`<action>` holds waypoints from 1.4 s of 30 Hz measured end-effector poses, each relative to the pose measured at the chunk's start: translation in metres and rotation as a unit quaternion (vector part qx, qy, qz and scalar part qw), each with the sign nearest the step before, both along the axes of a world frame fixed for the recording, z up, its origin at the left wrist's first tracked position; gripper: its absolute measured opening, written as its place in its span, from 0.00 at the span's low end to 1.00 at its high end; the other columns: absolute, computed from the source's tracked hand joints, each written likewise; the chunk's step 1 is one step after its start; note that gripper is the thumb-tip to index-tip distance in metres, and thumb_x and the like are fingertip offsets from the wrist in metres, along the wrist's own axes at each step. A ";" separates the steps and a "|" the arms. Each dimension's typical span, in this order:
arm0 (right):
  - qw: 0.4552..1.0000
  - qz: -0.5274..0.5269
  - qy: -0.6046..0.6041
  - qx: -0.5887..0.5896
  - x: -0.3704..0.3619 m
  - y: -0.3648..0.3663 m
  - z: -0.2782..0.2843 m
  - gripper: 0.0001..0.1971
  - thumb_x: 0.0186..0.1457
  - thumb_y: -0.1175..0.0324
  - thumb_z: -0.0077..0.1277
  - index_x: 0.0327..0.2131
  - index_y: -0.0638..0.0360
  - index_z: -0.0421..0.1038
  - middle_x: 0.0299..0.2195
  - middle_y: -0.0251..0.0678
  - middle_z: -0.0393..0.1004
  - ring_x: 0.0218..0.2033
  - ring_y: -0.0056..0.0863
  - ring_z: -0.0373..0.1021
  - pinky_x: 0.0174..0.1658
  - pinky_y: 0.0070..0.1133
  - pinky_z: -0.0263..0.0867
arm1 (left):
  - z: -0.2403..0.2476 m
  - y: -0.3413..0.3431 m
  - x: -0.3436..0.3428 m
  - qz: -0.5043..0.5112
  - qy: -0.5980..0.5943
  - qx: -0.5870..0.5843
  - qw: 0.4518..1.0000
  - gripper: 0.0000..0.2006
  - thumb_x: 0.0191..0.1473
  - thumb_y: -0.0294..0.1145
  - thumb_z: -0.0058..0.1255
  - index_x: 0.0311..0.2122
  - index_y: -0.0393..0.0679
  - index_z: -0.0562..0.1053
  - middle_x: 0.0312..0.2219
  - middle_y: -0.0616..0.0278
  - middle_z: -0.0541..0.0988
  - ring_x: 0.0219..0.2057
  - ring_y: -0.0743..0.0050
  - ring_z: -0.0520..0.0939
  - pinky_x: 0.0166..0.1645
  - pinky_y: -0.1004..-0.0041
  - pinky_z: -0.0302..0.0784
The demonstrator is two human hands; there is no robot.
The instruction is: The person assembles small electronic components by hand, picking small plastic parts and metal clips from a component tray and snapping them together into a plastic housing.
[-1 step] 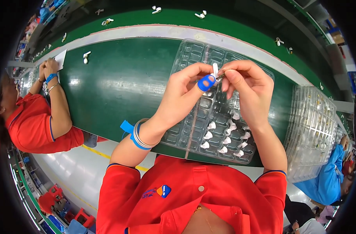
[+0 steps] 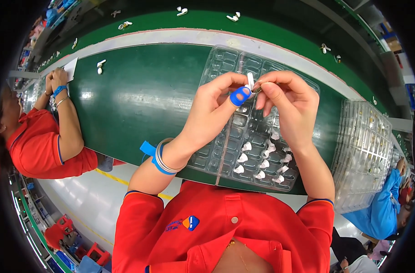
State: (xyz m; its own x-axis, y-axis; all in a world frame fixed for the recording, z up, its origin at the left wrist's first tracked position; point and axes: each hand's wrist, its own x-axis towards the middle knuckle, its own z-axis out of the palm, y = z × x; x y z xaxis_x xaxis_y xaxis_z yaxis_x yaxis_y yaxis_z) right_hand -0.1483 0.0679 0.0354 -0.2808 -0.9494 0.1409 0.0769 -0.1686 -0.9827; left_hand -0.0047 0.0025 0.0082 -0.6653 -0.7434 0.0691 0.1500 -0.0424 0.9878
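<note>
Over the clear plastic tray (image 2: 207, 152), my left hand (image 2: 212, 109) pinches a white earbud part (image 2: 250, 79) with its stem pointing up. A blue cot (image 2: 240, 96) covers the thumb of that hand. Close beside it, my right hand (image 2: 291, 102) has thumb and forefinger pressed together at the earbud's lower end. A small dark or metallic bit shows at those fingertips, too small to name. Below my hands, several white earbud pieces (image 2: 242, 158) sit in the tray's pockets at its near right part.
A loose earbud in two pieces (image 2: 100, 66) lies left on the green table (image 2: 144, 95). Beyond a pale rail (image 2: 171, 35), a green belt (image 2: 203, 19) bears more earbud parts. Stacked clear trays (image 2: 362, 154) stand at the right. A person in red (image 2: 48, 145) works at the left.
</note>
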 end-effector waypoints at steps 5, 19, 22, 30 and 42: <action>0.997 -0.007 -0.064 0.035 0.004 -0.003 0.005 0.08 0.47 0.80 0.48 0.34 0.70 0.67 0.27 0.40 0.70 0.23 0.25 0.71 0.23 0.14 0.65 | -0.003 0.001 -0.002 0.036 0.010 -0.096 0.995 0.09 0.49 0.24 0.45 0.37 0.34 0.68 0.32 0.59 0.71 0.34 0.74 0.74 0.36 0.77 0.72; 0.982 0.057 -0.144 0.106 -0.007 -0.005 0.001 0.10 0.44 0.80 0.51 0.33 0.69 0.66 0.28 0.39 0.69 0.22 0.21 0.70 0.24 0.12 0.66 | -0.003 0.001 -0.003 0.058 0.026 -0.160 0.985 0.09 0.45 0.21 0.46 0.35 0.34 0.69 0.31 0.57 0.72 0.31 0.71 0.75 0.34 0.76 0.73; 0.978 0.064 -0.161 0.114 -0.008 -0.004 0.001 0.10 0.44 0.80 0.51 0.33 0.69 0.66 0.27 0.38 0.69 0.22 0.20 0.69 0.24 0.11 0.66 | -0.002 0.000 -0.003 0.067 0.009 -0.206 0.976 0.09 0.45 0.21 0.47 0.35 0.34 0.70 0.30 0.56 0.72 0.30 0.69 0.76 0.33 0.77 0.72; 0.974 0.066 -0.181 0.123 -0.008 -0.004 -0.001 0.09 0.45 0.78 0.51 0.33 0.67 0.67 0.25 0.37 0.70 0.21 0.19 0.68 0.24 0.11 0.65 | 0.001 0.001 -0.002 0.079 -0.003 -0.258 0.963 0.10 0.44 0.20 0.47 0.35 0.36 0.71 0.30 0.55 0.73 0.29 0.65 0.76 0.33 0.75 0.71; 0.956 0.098 -0.238 0.141 -0.012 -0.003 -0.004 0.09 0.46 0.75 0.51 0.34 0.65 0.69 0.23 0.31 0.69 0.15 0.09 0.58 0.16 0.08 0.47 | 0.007 0.009 -0.003 0.018 0.007 -0.125 0.992 0.12 0.43 0.23 0.51 0.38 0.37 0.71 0.29 0.58 0.76 0.31 0.73 0.78 0.32 0.78 0.74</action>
State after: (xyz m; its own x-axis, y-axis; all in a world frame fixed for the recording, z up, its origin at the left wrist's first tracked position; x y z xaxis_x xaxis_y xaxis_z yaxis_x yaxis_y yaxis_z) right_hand -0.1599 0.0648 0.0313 -0.0619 -0.9719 -0.2270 0.5305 0.1606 -0.8323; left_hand -0.0077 0.0114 0.0155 -0.6361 -0.7255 0.2627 0.1603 0.2088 0.9647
